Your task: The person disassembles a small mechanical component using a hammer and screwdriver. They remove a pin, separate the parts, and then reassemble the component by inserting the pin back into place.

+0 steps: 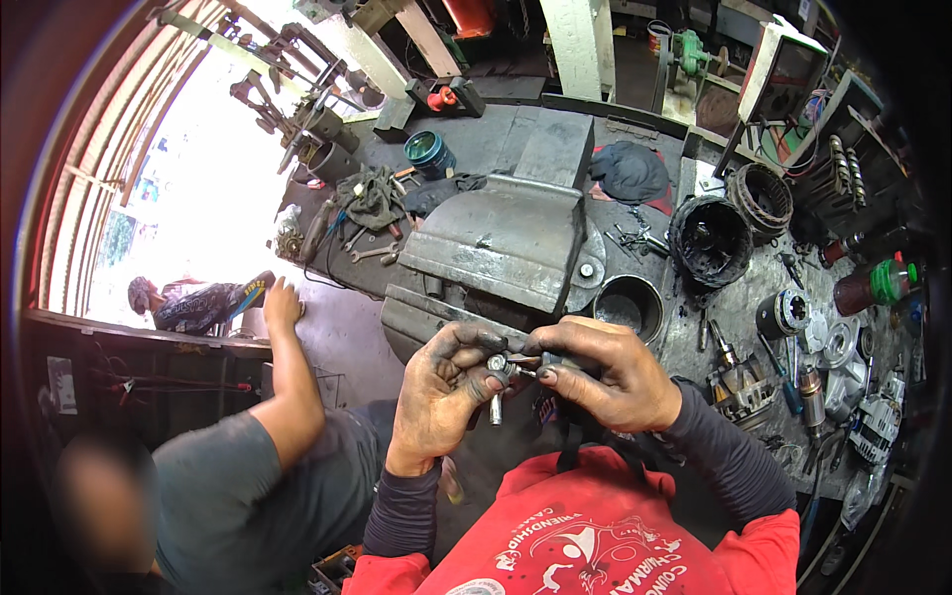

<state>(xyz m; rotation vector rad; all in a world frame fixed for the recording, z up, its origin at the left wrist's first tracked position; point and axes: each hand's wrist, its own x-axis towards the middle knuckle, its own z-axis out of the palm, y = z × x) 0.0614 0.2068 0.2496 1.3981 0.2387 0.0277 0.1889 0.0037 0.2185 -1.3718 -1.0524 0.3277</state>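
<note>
Fingers of the left hand [436,402] are curled, the thumb and fingertips pinching a small metal fitting [497,369], from which a bright pin [496,410] points toward the lower edge; the right hand [617,375] meets it from the other side, its thumb and forefinger closed on a thin metal piece [527,371]; whether that piece is joined to the fitting I cannot tell. Both hands and the fitting are just below the centre of the frame, in front of a large bench vise [496,243]; dark smudges mark the fingertips.

Left of the vise lie wrenches [373,256] and a crumpled rag [374,200], with a blue can [429,153] near them; a dark cloth cap [631,172] lies to the vise's upper right, and a round metal container [659,315] stands just beyond the right hand. At right of the frame, a blackened pot [742,260] sits beside a ring-shaped stator [783,210]; farther right are a bottle with a green cap [886,282] and an alternator [875,428]; at lower left a co-worker in a grey shirt [213,496] extends a bare arm [295,397] upward.
</note>
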